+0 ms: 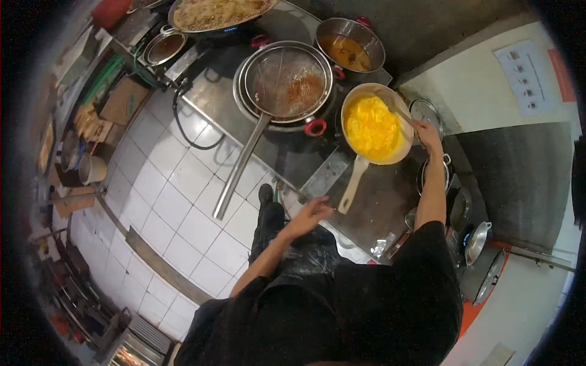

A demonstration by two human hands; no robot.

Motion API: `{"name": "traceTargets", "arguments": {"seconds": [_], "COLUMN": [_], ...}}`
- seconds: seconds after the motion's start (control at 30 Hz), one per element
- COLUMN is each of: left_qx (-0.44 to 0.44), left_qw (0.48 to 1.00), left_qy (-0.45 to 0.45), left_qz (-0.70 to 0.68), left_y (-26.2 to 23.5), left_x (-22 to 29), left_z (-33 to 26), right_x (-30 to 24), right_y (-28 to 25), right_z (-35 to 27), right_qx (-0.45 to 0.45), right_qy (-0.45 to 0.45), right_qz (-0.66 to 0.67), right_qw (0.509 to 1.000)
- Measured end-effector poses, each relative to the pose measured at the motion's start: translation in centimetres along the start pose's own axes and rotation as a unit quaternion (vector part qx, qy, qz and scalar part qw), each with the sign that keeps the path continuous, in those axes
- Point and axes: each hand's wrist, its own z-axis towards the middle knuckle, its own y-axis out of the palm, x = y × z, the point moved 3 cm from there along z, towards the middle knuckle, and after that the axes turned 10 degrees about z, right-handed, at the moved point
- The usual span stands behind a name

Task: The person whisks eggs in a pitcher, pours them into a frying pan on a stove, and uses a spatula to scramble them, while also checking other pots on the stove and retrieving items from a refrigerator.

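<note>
Scrambled egg (371,129), bright yellow and soft, covers much of a cream-coloured frying pan (405,146) on the stove. My right hand (429,136) is closed round the handle end of a spatula (401,113), whose far end reaches over the egg at the pan's right side. The spatula's tip is hard to make out. Toward me points the pan's pale handle (353,188). Just left of that handle's end is my left hand (310,217), open with its fingers apart and nothing in it.
A mesh strainer (285,82) lies across a pot, its long metal handle jutting over the stove's edge. Behind stands a pot of brown liquid (345,52). A big pan of crumbly food (220,13) is at the far left. Lids and pans crowd the right side.
</note>
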Motion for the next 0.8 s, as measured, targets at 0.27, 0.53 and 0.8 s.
{"name": "traceTargets", "arguments": {"seconds": [0.27,0.53,0.8], "left_qx": [-0.152,-0.149,-0.134], "left_qw": [0.977,0.979,0.979], "left_qy": [-0.086,-0.105,-0.140], "left_qz": [-0.125,-0.096,-0.060], "left_y": [3.5,3.3,2.6], "left_x": [-0.5,1.2,0.5], "left_z": [8.7,8.8,9.4], "right_x": [-10.7,-10.8,-6.8], "right_y": [2.3,2.4,0.0], "right_z": [-1.5,-7.8,-3.4], "right_qx": [-0.188,-0.052,0.012], "right_qy": [-0.121,-0.131,-0.001], "right_qz": [-0.248,-0.325,-0.288], "right_qw": [0.942,0.935,0.958]}}
